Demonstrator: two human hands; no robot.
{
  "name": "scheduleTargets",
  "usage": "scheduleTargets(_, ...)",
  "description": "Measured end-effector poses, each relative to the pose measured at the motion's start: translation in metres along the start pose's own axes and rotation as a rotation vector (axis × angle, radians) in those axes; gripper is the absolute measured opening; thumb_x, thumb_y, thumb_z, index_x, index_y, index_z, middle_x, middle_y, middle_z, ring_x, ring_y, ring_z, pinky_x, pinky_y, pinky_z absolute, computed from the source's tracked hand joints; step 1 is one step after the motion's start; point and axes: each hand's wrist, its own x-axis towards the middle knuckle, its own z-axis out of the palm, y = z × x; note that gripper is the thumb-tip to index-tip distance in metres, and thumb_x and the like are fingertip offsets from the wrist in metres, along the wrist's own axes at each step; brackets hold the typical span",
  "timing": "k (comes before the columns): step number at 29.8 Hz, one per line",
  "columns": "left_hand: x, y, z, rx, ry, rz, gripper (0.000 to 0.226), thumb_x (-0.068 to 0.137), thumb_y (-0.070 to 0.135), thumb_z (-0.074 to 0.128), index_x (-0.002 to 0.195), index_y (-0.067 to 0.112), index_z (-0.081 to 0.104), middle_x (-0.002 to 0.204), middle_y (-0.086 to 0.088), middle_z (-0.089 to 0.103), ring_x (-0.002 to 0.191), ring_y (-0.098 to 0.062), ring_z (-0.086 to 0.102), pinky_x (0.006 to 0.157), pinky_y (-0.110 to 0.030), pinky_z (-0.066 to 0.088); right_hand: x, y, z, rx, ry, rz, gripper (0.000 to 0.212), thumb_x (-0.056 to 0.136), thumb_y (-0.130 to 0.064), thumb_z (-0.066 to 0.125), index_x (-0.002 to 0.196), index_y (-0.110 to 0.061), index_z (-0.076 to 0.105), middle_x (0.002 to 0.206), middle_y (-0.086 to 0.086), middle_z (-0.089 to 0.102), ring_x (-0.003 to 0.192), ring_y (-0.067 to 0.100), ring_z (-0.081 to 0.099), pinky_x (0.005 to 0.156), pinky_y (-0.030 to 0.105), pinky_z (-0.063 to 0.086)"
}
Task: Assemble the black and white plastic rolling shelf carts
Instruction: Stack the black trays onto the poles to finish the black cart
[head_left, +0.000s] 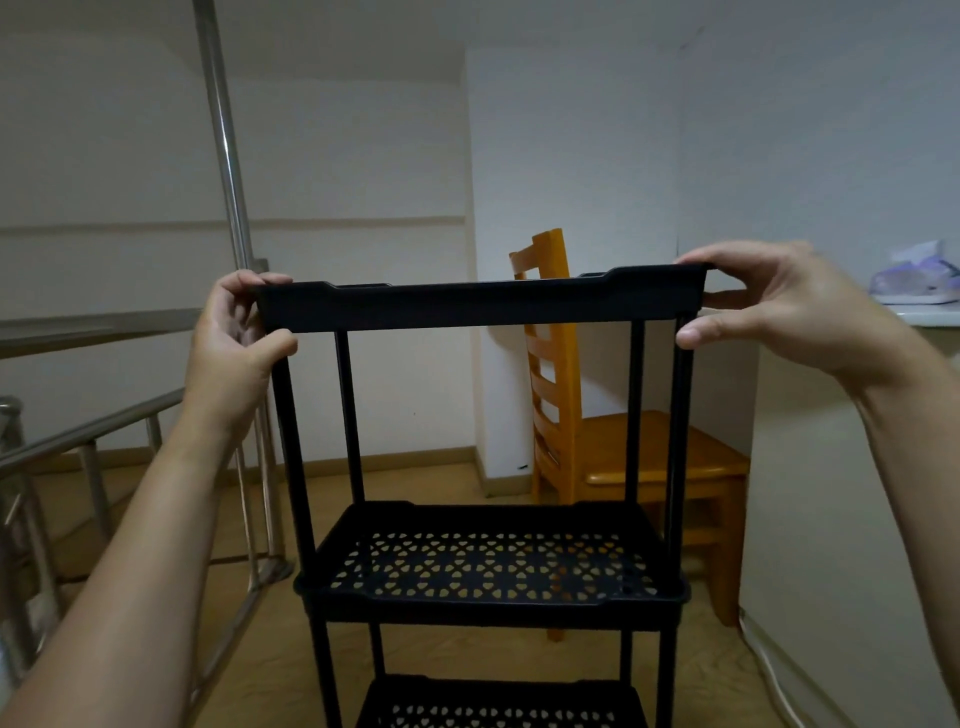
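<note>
A black plastic shelf cart stands upright on the floor in front of me. Its top tray (480, 304) sits on several black poles (349, 415) at about eye level. My left hand (234, 338) grips the tray's left end, fingers over the rim and thumb under the corner. At the right end my right hand (769, 306) pinches the tray the same way. Below, the perforated middle tray (491, 566) is fixed on the poles, and a lower tray (498, 704) shows at the bottom edge. No white cart is in view.
A wooden chair (623, 447) stands right behind the cart against the white wall. A steel stair railing (88, 441) and a tall steel post (228, 156) are to the left. On the right a white counter edge (930, 314) holds a tissue pack (914, 278).
</note>
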Motion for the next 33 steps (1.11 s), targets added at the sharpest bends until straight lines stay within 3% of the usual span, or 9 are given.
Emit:
scheduleTargets(3, 0.000, -0.005, -0.001, -0.039, -0.015, 0.056, 0.043, 0.082, -0.004, 0.044, 0.108, 0.031, 0.047, 0.116, 0.007, 0.054, 0.118, -0.016, 0.052, 0.102, -0.034, 0.044, -0.006, 0.004, 0.005, 0.031, 0.029, -0.008, 0.056, 0.056, -0.058, 0.081, 0.106, -0.039, 0.065, 0.110, -0.007, 0.067, 0.114, 0.011, 0.059, 0.099, 0.031, 0.047)
scheduleTargets(6, -0.002, -0.008, 0.000, 0.043, -0.080, 0.177, 0.037, 0.088, -0.001, 0.036, 0.117, 0.021, 0.042, 0.112, 0.014, 0.052, 0.109, -0.007, 0.052, 0.096, -0.024, 0.045, -0.013, 0.010, 0.019, 0.032, 0.108, -0.020, 0.052, 0.066, -0.060, 0.074, 0.111, -0.041, 0.056, 0.112, -0.011, 0.060, 0.116, 0.012, 0.055, 0.102, 0.034, 0.045)
scheduleTargets(9, -0.007, -0.007, 0.005, -0.020, -0.044, 0.205, 0.033, 0.084, 0.025, 0.053, 0.114, 0.026, 0.039, 0.107, 0.011, 0.048, 0.101, -0.007, 0.051, 0.091, -0.025, 0.045, -0.017, 0.012, 0.047, -0.012, 0.307, -0.081, 0.052, 0.075, -0.027, 0.077, 0.112, -0.042, 0.043, 0.110, -0.017, 0.050, 0.114, 0.011, 0.051, 0.102, 0.034, 0.044)
scheduleTargets(11, -0.011, -0.006, 0.008, 0.042, -0.004, 0.262, 0.042, 0.081, 0.030, 0.057, 0.117, 0.029, 0.037, 0.107, 0.009, 0.045, 0.098, -0.003, 0.050, 0.088, -0.022, 0.045, -0.014, 0.011, 0.065, -0.035, 0.443, -0.149, 0.063, 0.075, -0.003, 0.076, 0.115, -0.034, 0.038, 0.108, -0.017, 0.045, 0.108, 0.003, 0.048, 0.097, 0.018, 0.042)
scheduleTargets(14, -0.014, -0.010, 0.006, 0.142, -0.035, 0.316, 0.054, 0.079, 0.025, 0.060, 0.126, 0.030, 0.033, 0.112, 0.011, 0.043, 0.102, 0.000, 0.050, 0.089, -0.021, 0.046, -0.009, 0.014, 0.078, -0.024, 0.538, -0.194, 0.067, 0.074, 0.005, 0.074, 0.115, -0.032, 0.036, 0.109, -0.013, 0.044, 0.106, 0.004, 0.046, 0.091, 0.010, 0.038)
scheduleTargets(18, -0.010, -0.017, 0.005, 0.214, -0.067, 0.303, 0.067, 0.074, 0.005, 0.062, 0.129, 0.026, 0.030, 0.117, 0.009, 0.044, 0.111, -0.010, 0.050, 0.096, -0.037, 0.048, -0.004, 0.024, 0.082, -0.024, 0.574, -0.195, 0.074, 0.070, 0.017, 0.061, 0.117, -0.035, 0.037, 0.115, -0.002, 0.044, 0.111, 0.014, 0.048, 0.098, 0.026, 0.041)
scheduleTargets(21, -0.006, -0.025, 0.010, 0.222, -0.037, 0.320, 0.067, 0.073, -0.006, 0.056, 0.128, 0.022, 0.031, 0.116, 0.002, 0.044, 0.108, -0.014, 0.050, 0.093, -0.036, 0.048, -0.001, 0.032, 0.086, -0.028, 0.612, -0.226, 0.068, 0.068, 0.017, 0.056, 0.121, -0.024, 0.039, 0.119, 0.004, 0.043, 0.113, 0.017, 0.047, 0.096, 0.027, 0.043)
scheduleTargets(24, -0.002, -0.033, 0.011, 0.226, -0.009, 0.349, 0.063, 0.074, -0.007, 0.055, 0.127, 0.018, 0.032, 0.111, 0.005, 0.043, 0.101, -0.010, 0.049, 0.086, -0.028, 0.047, 0.004, 0.037, 0.086, -0.014, 0.613, -0.256, 0.064, 0.069, 0.018, 0.056, 0.121, -0.016, 0.040, 0.118, 0.004, 0.042, 0.113, 0.016, 0.047, 0.092, 0.026, 0.044)
scheduleTargets(33, 0.010, -0.055, 0.009, 0.178, 0.038, 0.403, 0.061, 0.072, -0.016, 0.048, 0.125, 0.010, 0.034, 0.107, -0.008, 0.040, 0.094, -0.024, 0.043, 0.078, -0.042, 0.040, 0.013, 0.045, 0.090, 0.013, 0.629, -0.365, 0.057, 0.070, 0.020, 0.050, 0.116, -0.012, 0.039, 0.110, 0.006, 0.044, 0.106, 0.019, 0.047, 0.091, 0.025, 0.041)
